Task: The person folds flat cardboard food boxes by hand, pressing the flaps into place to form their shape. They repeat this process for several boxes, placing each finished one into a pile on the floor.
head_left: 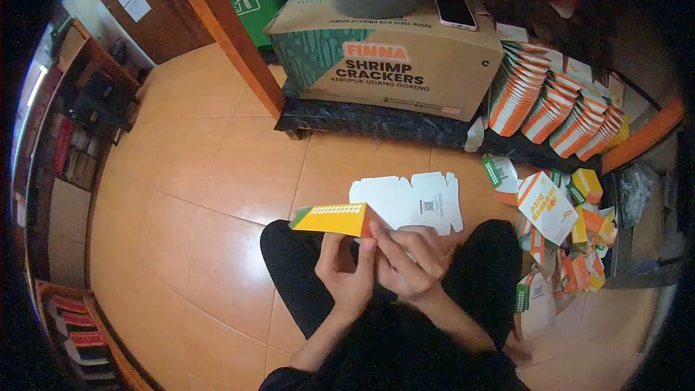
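A small folded carton, yellow with an orange end, a green end and a row of white marks, is held up in front of my lap. Around its lower edge close the fingers and thumb of my left hand. My right hand pinches the orange end; part of its grip is hidden behind the carton and the fingers. On the floor just beyond the hands lies a flat white carton blank, printed with a small dark code, its near edge partly covered by my right hand.
To the right lies a loose heap of orange, white and green cartons. Stacked flat cartons lean on a low black platform beside a large cardboard box with a phone on it. A wooden post stands at the front left of that box.
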The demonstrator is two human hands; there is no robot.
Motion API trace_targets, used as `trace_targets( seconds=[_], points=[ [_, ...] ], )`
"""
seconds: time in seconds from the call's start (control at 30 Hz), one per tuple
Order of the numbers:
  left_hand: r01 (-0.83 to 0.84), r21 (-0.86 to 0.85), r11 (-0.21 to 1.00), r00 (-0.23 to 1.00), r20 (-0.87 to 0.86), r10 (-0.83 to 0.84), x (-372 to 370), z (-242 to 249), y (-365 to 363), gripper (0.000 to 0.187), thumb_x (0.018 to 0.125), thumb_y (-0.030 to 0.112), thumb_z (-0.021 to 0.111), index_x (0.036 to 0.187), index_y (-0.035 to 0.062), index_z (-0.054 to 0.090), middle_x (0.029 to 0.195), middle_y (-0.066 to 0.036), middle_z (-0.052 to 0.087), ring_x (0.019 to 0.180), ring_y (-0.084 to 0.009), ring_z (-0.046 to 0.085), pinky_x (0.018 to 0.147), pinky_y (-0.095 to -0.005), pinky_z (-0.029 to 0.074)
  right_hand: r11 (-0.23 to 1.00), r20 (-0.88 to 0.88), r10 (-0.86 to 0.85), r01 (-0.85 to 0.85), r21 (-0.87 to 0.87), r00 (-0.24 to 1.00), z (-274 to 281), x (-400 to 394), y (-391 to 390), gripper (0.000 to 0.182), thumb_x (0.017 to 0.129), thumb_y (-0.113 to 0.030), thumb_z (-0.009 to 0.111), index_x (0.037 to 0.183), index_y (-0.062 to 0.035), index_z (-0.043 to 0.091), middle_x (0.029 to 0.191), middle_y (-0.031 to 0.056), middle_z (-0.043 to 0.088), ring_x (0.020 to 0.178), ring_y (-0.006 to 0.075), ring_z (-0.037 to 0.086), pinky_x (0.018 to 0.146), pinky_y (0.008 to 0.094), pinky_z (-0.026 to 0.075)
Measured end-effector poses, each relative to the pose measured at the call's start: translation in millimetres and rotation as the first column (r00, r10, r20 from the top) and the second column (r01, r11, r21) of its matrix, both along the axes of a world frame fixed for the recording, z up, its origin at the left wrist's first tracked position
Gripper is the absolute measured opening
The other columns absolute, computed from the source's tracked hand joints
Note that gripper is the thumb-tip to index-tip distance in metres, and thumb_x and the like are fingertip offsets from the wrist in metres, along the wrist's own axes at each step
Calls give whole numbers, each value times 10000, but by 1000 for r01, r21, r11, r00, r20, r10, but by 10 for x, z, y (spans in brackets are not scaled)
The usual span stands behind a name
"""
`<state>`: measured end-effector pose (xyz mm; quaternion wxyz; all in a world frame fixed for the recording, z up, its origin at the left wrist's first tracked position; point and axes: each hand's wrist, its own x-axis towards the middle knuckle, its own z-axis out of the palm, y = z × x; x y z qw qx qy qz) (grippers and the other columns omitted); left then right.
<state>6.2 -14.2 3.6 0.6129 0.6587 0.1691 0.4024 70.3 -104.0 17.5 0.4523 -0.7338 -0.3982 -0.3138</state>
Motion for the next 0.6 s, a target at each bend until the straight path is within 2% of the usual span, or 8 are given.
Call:
trace_targets(
  seconds=[0.07,0.1,0.2,0.23,0.33,0.43,0.53,0.6],
  points=[
    [91,-240,967,995,57,-79,-26,4,64,219,830,20,712,1025,-42,633,1007,-87,644,907,-151,605,802,-268,484,993,-100,110,-105,48,989,22,12,3,365,674,-14,756,1038,-28,721,815,27,612,717,182,595,651,300,470],
    [133,-284,949,989,103,-108,-38,-13,115,238,832,42,724,1030,-52,630,1018,-92,654,906,-149,625,825,-269,492,977,-219,206,-189,95,954,76,22,-20,295,707,-37,764,996,-15,711,831,61,612,734,198,605,672,301,486],
    [246,-322,915,961,207,-185,-78,-20,192,214,832,46,724,1002,-48,635,973,-93,663,875,-147,630,816,-274,497,923,-477,382,-297,246,792,192,46,-97,201,749,-72,764,927,-13,691,830,77,611,744,197,607,671,298,487],
    [226,-324,919,965,207,-164,-79,-23,172,187,829,49,728,969,-40,641,951,-98,668,857,-147,636,811,-281,504,904,-470,421,-316,289,776,189,79,-99,146,776,-72,753,875,-10,666,834,86,612,744,186,604,652,283,485],
    [236,-331,914,955,251,-156,-67,-36,122,169,821,34,731,952,-33,647,949,-100,664,862,-151,636,803,-291,512,910,-464,400,-283,302,790,165,64,-99,122,788,-68,743,864,-11,668,830,84,614,733,173,597,631,273,473],
    [190,-349,918,967,228,-113,-57,-19,59,165,807,16,737,942,-25,651,947,-95,661,870,-153,636,806,-301,518,939,-537,329,-207,275,777,146,-16,-78,102,792,-58,731,861,-11,672,826,84,615,727,167,594,618,273,463],
    [197,-319,927,958,264,-112,-51,-10,49,185,794,-1,744,950,-20,647,971,-92,656,878,-154,635,820,-299,518,940,-502,320,-206,271,803,173,-32,-63,100,777,-40,730,859,-11,682,799,70,615,710,172,589,625,283,457],
    [178,-299,937,958,270,-96,-59,-29,49,208,786,2,753,961,-23,642,973,-91,651,892,-155,633,826,-298,518,938,-445,340,-263,226,829,139,-25,-85,142,777,-22,705,917,-13,683,884,94,624,762,199,599,668,298,472]
  ],
)
